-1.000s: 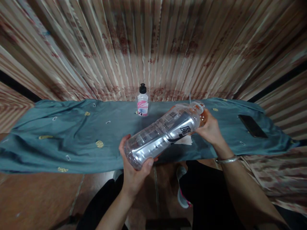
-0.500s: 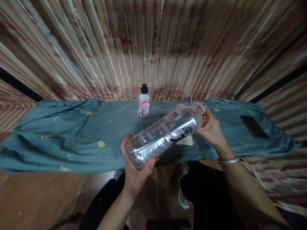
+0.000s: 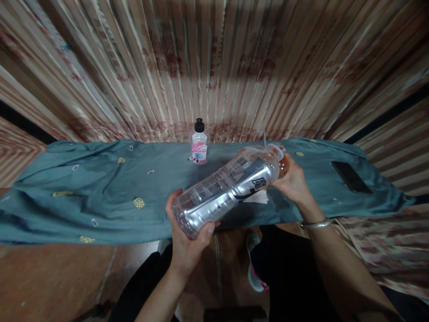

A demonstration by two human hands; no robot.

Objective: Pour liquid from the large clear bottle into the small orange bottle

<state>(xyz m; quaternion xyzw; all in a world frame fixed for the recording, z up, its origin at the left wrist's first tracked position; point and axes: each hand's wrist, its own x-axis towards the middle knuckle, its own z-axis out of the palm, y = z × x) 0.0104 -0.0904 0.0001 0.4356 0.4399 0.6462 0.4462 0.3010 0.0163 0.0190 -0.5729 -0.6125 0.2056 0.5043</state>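
A large clear plastic bottle (image 3: 228, 188) with a printed label lies tilted in the air above the front edge of the table, its neck up and to the right. My left hand (image 3: 187, 241) cups its base from below. My right hand (image 3: 295, 181) wraps the neck end, where an orange cap shows between the fingers. A silver bangle (image 3: 317, 223) sits on my right wrist. A white scrap of paper (image 3: 256, 197) lies on the cloth just under the bottle.
A teal cloth (image 3: 100, 192) covers the long table. A small bottle with a pink label and black cap (image 3: 199, 144) stands at the far edge. A black phone (image 3: 351, 176) lies at the right. Pleated patterned curtains (image 3: 214, 67) hang behind. My legs and a shoe (image 3: 253, 268) are below.
The bottle and both hands stay in nearly the same pose; the view shifts slightly.
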